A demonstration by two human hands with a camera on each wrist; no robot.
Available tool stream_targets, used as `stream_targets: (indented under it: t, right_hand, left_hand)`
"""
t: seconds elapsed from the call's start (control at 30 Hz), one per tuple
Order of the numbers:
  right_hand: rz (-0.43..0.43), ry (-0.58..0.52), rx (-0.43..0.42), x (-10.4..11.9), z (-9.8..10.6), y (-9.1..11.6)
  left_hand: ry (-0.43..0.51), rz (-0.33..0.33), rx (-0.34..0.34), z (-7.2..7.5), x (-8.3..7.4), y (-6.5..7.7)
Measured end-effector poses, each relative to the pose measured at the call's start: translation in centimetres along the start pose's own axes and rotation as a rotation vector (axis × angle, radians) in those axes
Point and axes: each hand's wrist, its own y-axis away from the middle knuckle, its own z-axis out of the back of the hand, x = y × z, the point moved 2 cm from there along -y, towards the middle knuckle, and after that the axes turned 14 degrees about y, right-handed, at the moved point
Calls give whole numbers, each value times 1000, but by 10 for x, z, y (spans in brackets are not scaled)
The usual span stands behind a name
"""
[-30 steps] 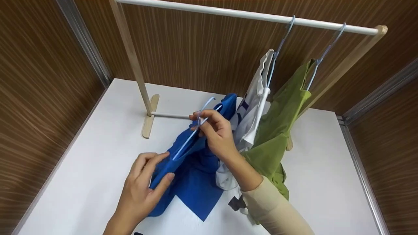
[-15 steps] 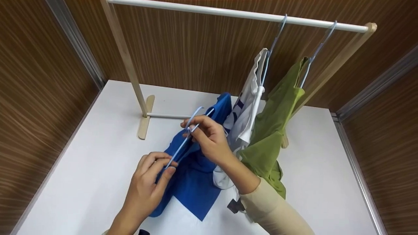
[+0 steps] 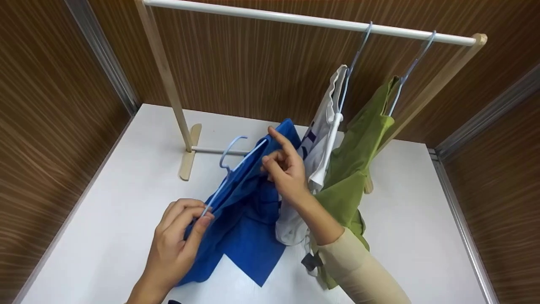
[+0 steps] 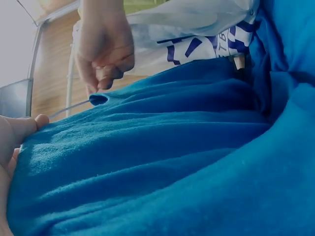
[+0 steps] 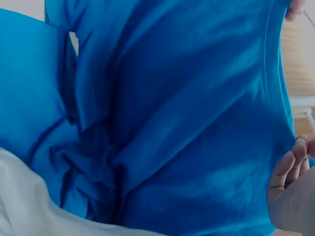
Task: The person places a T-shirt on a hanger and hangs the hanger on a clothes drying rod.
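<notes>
A blue T-shirt [image 3: 249, 228] drapes from a light-blue clothes hanger [image 3: 225, 179], its lower part lying on the white surface. My left hand [image 3: 175, 232] pinches the hanger's near arm together with the shirt's edge. Beside the far arm of the hanger is my right hand [image 3: 289, 169], index finger straight against the shirt's upper edge, the other fingers bent. In the left wrist view, the right hand's fingertips [image 4: 96, 89] reach the opening where the hanger's arm enters the cloth. The hanger's hook points up, free of the rail. Cloth fills most of the right wrist view.
A rack with a white rail [image 3: 261, 16] and wooden legs stands behind. From the rail hang a white garment [image 3: 320, 139] with dark print and a green garment [image 3: 358, 156], close to my right forearm. Wood-grain panels [image 3: 253, 71] enclose the white surface [image 3: 105, 202].
My right hand has let go of the hanger near its hook and moved right along the shirt's edge. The hanger has shifted left with my left hand, which now pinches its near arm.
</notes>
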Motion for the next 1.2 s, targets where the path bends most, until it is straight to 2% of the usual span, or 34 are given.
stream_targets:
  t: [0.2,0.67,0.73,0.83,0.93,1.0,1.07,1.2]
  right_hand:
    - [13,12,-4,-10,1,-3]
    - [-73,20,-37,-21,-2,-13]
    - [-49,33,-50,-20,-2,-12]
    - [50,64,-79,-15,-2,-10]
    - [180,126,-60,-8,-5,-6]
    - [232,146,-29,-5,-7,-4]
    - [248,157,-11,-3,-9,-4]
    - [202,109,-35,-2,-8,-6]
  left_hand:
    - [6,1,18,2,-3,2]
    - [65,15,101,5,0,8]
    - [67,32,101,5,1,8]
    - [54,59,87,6,2,8]
    - [42,57,76,6,3,9]
    - [45,49,78,6,3,10]
    - [39,63,94,5,2,11]
    - [17,139,130,5,4,14]
